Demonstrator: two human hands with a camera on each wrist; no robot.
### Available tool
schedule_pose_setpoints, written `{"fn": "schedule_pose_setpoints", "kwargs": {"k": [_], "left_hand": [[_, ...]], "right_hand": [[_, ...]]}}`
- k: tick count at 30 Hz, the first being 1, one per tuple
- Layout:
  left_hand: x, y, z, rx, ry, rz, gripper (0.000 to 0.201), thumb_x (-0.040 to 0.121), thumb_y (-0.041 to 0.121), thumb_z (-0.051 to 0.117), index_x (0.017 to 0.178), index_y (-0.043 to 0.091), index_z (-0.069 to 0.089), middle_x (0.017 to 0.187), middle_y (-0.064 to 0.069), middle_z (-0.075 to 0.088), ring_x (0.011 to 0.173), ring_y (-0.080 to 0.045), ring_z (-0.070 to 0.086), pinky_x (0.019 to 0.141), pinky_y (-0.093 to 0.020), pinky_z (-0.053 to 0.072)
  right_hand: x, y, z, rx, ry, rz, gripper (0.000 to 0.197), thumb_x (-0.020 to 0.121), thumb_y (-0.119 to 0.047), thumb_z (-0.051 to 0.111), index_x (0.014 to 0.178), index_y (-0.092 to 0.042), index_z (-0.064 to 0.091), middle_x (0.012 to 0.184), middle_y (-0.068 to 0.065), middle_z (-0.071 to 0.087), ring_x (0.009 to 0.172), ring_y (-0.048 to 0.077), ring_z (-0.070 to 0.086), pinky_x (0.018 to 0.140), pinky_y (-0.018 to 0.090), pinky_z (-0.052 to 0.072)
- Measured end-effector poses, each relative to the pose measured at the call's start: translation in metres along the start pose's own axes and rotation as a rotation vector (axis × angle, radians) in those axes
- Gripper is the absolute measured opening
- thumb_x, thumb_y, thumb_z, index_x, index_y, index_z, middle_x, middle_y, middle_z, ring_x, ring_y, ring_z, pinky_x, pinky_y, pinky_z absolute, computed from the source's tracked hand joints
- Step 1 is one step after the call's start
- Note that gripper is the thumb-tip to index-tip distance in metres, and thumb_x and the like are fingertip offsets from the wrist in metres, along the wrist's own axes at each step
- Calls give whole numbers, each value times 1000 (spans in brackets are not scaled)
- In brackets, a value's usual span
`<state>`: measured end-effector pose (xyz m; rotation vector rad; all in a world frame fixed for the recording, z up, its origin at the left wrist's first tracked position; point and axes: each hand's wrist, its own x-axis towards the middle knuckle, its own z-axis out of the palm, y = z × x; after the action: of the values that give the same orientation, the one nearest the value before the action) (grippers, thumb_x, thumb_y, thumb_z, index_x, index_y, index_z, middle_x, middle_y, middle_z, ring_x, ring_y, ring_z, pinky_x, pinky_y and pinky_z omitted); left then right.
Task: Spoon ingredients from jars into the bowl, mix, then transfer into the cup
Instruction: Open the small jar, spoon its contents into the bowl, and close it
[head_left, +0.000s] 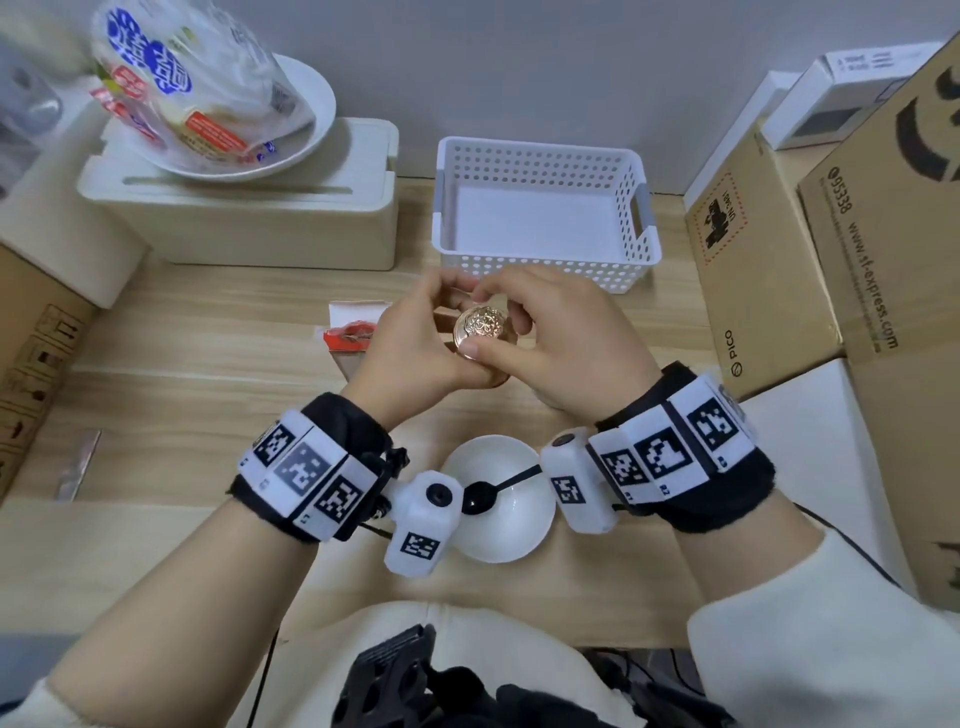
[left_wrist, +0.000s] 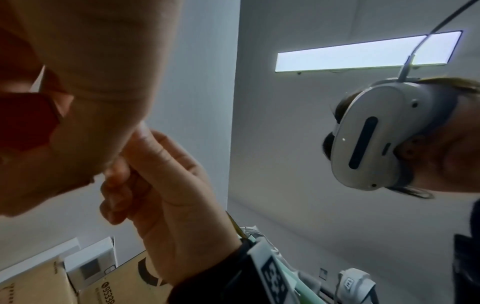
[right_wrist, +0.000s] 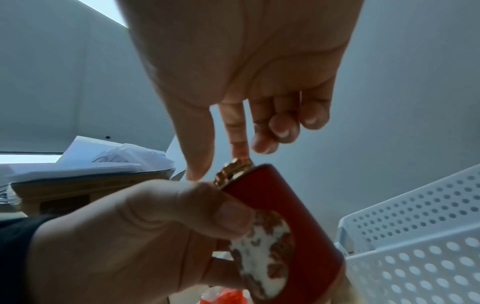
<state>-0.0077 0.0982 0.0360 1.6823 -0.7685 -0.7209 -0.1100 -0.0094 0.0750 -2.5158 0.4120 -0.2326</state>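
In the head view both hands hold up a small red jar over the middle of the wooden table. My left hand (head_left: 436, 325) grips the jar body (right_wrist: 280, 205), which is red with a white patterned patch. The thumb and fingers of my right hand (head_left: 485, 312) pinch the rim of its gold embossed lid (head_left: 478, 330), which sits on the jar. Near my body stands a white bowl (head_left: 511, 543) with a black spoon (head_left: 485, 493) lying in it. The wrist cameras partly cover the bowl.
A white perforated basket (head_left: 545, 208) stands just behind the hands. Cardboard boxes (head_left: 769, 260) line the right side. At the back left, a cream box (head_left: 249, 218) carries a white plate with a plastic bag. A red and white packet (head_left: 353, 327) lies left of the hands.
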Motion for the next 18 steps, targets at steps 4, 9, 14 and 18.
{"fn": "schedule_pose_setpoints", "kwargs": {"k": [4,9,14,18], "left_hand": [[-16,-2,-5,-71,3,33,56,46,14,78,97,30,62,91,14,66,87,-3,62,76,-24,54],[-35,-7,-2,-133,-106,51,44,48,29,76,88,35,58,88,11,62,84,-3,60,77,-28,53],[-44,-14,2,-95,-116,27,43,48,23,75,84,30,51,70,20,62,66,1,56,63,-21,44],[-49,-18,4,-87,-129,33,43,51,20,72,87,34,51,70,25,61,66,3,55,62,-19,44]], "right_hand": [[-8,-10,6,-5,19,-8,31,77,-40,66,98,-19,59,69,-17,39,73,11,43,66,36,42],[-20,-22,8,34,84,-17,27,78,-38,65,93,-16,60,58,-17,37,67,15,50,62,36,43],[-29,-30,17,104,109,-18,35,70,-47,56,83,-15,62,51,-16,41,57,13,50,58,34,46],[-33,-28,22,166,127,16,29,68,-39,61,80,-13,64,50,-16,40,51,2,42,55,27,38]]}}
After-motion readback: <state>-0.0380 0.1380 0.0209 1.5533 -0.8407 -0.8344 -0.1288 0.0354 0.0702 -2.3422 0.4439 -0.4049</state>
